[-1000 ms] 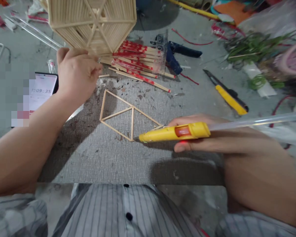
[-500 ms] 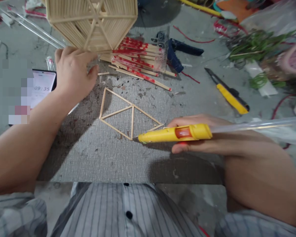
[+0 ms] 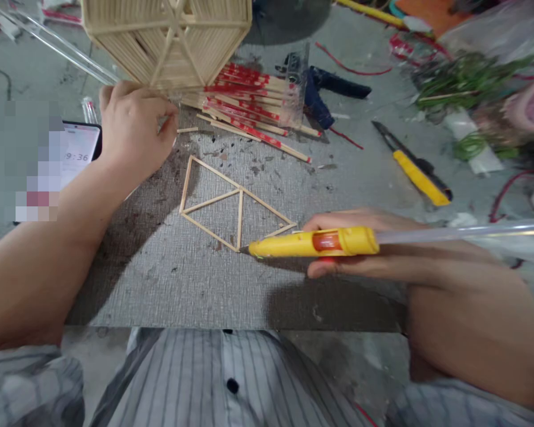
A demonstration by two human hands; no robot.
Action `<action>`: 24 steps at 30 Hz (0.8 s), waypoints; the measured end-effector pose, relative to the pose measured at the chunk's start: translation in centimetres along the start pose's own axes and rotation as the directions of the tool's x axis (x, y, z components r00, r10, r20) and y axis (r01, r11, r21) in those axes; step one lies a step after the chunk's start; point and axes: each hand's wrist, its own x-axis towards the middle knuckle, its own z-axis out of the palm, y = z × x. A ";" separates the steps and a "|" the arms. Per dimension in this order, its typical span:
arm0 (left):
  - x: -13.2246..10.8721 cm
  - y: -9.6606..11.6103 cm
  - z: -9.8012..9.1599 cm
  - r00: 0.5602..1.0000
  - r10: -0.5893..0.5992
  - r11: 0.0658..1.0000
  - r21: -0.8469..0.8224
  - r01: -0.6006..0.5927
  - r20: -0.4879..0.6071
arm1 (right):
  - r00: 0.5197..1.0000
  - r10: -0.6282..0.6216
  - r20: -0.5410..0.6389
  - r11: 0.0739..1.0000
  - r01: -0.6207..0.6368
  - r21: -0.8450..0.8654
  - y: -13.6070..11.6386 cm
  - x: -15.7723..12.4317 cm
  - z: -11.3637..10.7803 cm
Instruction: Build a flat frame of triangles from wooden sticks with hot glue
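Observation:
My right hand (image 3: 360,270) is wrapped round a yellow hot glue gun (image 3: 289,242), with a long clear glue stick (image 3: 449,230) running out of its back. The gun's dark nozzle points left and meets the lower corner of a flat frame of thin wooden sticks (image 3: 211,201), joined in triangles on the grey board. My left hand (image 3: 136,121) rests palm down beside a hexagonal stick-built piece (image 3: 178,47), its fingers curled and the thumb and index tips close together. Anything between them is hidden. A short stick (image 3: 187,130) lies just right of that thumb.
Red-tipped sticks (image 3: 258,104) in a clear packet lie behind the frame. A yellow box cutter (image 3: 413,166) and dark blue-handled tool (image 3: 323,98) are at the right. A phone (image 3: 78,151) lies by my left wrist. Green plant stems (image 3: 467,89) fill the far right.
The index finger of my left hand has curled in towards the thumb. The glue gun has hardly moved, its nozzle still at the frame's lower corner. The view has shifted slightly.

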 end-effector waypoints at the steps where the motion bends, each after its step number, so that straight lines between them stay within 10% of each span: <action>1: 0.1 -0.1 0.2 1.000 -0.005 1.000 -0.011 0.004 -0.009 | 1.000 0.025 0.004 1.000 -0.025 -0.014 -0.1 0.0 0.0; 24: 0.5 -0.8 1.2 0.999 -0.003 0.999 -0.039 0.001 -0.046 | 0.999 -0.046 -0.003 0.999 0.046 -0.018 0.2 -0.6 -0.7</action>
